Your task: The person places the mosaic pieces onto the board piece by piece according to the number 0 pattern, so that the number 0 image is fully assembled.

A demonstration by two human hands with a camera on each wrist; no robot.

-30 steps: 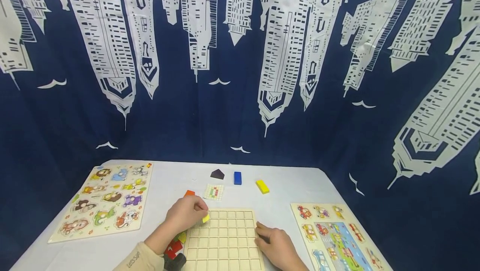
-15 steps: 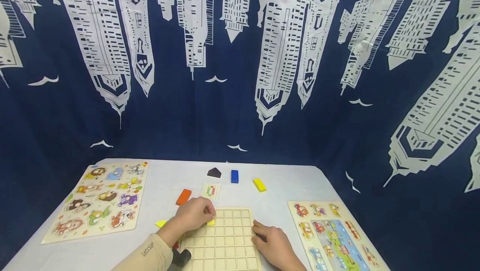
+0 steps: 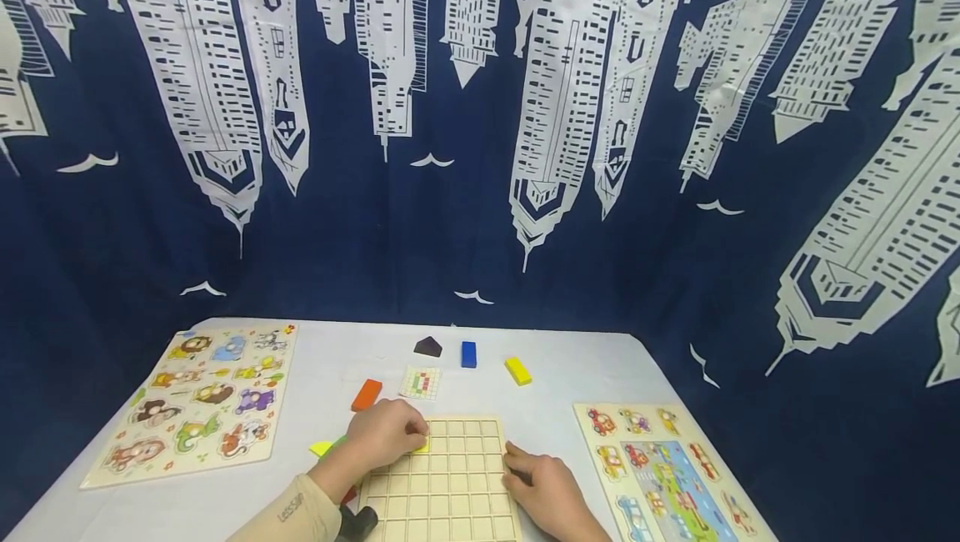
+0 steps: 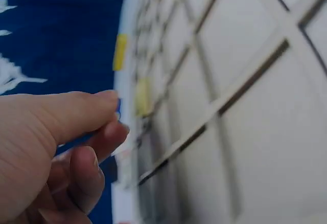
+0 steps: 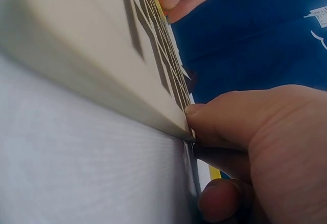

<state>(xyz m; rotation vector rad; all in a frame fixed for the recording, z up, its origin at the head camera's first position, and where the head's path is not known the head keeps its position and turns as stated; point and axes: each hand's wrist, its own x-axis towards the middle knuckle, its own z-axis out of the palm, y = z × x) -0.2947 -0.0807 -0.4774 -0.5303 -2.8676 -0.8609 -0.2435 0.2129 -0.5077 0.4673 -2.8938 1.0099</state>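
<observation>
A pale wooden grid board (image 3: pixel 465 484) lies in front of me on the white table. Near its far left corner sits a small yellow tile (image 3: pixel 422 445), partly covered by my left hand (image 3: pixel 384 434) in the head view. In the left wrist view the yellow tile (image 4: pixel 143 97) rests on the grid, just beyond the left fingertips, and nothing shows between thumb and fingers. My right hand (image 3: pixel 551 492) grips the board's right edge. The right wrist view has its thumb (image 5: pixel 219 116) at the top of that edge, other fingers lower down.
Behind the board lie a pattern card (image 3: pixel 420 383), an orange block (image 3: pixel 367 395), a dark pentagon (image 3: pixel 428 347), a blue block (image 3: pixel 468 354) and a yellow block (image 3: pixel 517 371). An animal puzzle (image 3: pixel 168 425) stands left, a vehicle puzzle (image 3: pixel 611 434) right. Loose pieces (image 3: pixel 321 448) are partly hidden by the left arm.
My left hand has brought the yellow tile from the board's left edge onto the grid, and its fingers have since drawn slightly left off it. The right hand stays at the board's edge.
</observation>
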